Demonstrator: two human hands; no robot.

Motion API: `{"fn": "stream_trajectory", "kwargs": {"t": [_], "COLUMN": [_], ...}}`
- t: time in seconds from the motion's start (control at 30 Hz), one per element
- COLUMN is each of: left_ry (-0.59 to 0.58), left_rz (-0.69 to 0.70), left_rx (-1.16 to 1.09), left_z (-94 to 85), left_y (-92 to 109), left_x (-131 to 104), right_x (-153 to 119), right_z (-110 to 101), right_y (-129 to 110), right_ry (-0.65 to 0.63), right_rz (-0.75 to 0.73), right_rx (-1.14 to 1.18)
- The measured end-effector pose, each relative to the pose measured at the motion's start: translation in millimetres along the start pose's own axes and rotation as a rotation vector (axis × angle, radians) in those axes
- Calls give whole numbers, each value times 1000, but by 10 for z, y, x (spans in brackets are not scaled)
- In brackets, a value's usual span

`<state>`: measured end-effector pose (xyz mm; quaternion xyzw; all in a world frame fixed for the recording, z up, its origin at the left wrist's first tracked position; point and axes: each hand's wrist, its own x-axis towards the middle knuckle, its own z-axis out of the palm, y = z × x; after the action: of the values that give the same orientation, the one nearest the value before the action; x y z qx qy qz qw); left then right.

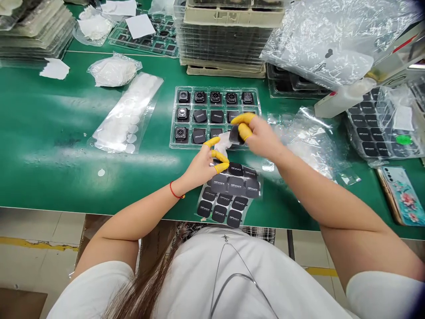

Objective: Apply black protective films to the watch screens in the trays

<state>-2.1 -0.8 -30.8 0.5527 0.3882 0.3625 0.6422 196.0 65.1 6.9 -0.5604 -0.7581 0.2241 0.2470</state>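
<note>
My left hand (204,161), with yellow finger cots, is closed, its fingertips on a crumpled white wipe (224,142) just above a sheet of black stickers (229,201). My right hand (254,132), also in yellow finger cots, is slightly blurred. It pinches a small black piece with rounded corners (235,135) beside the wipe; whether this is a watch or a sticker cannot be made out. Behind both hands lies a clear plastic tray (172,128) of black smartwatches (215,97). Some show their sensor backs, and others have lettered black covers. My right hand hides the tray's lower right corner.
A bag of white round stickers (128,115) and a wrapped white bundle (114,70) lie left. Stacked trays (226,44) stand behind. At right are clear plastic bags (312,141), a white bottle (343,97) and a phone (403,195) near the table's front edge.
</note>
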Motion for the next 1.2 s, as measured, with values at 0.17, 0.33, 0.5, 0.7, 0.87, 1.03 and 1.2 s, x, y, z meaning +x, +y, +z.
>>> {"fn": "stream_trajectory", "kwargs": {"t": [0.17,0.33,0.5,0.7,0.87,1.03,1.2], "left_ry": [-47,-111,-214,-222,-191,-104,-67], "left_rz": [48,17,-114,-101,-43,-55,-12], "left_rx": [-15,59,-2,-12,34,9,147], "left_z": [43,61,58,55,31,-5,-43], "left_y": [-48,-38,148,210,219,220,162], "left_x": [-33,-97,-157,-165,-135,-97,-84], "right_x": [-499,-644,-574,-453,-251,-290,-553], "right_z": [212,6,-499,-246,435,326,123], "right_y": [-391,-241,626,774,166,47,-142], "right_ry": [-128,33,287,259,52,138,42], "right_rz": [-280,-433,259,167,-233,-255,-539], "right_rx": [-126,-166,-272,-515,-285,-179,-6]}}
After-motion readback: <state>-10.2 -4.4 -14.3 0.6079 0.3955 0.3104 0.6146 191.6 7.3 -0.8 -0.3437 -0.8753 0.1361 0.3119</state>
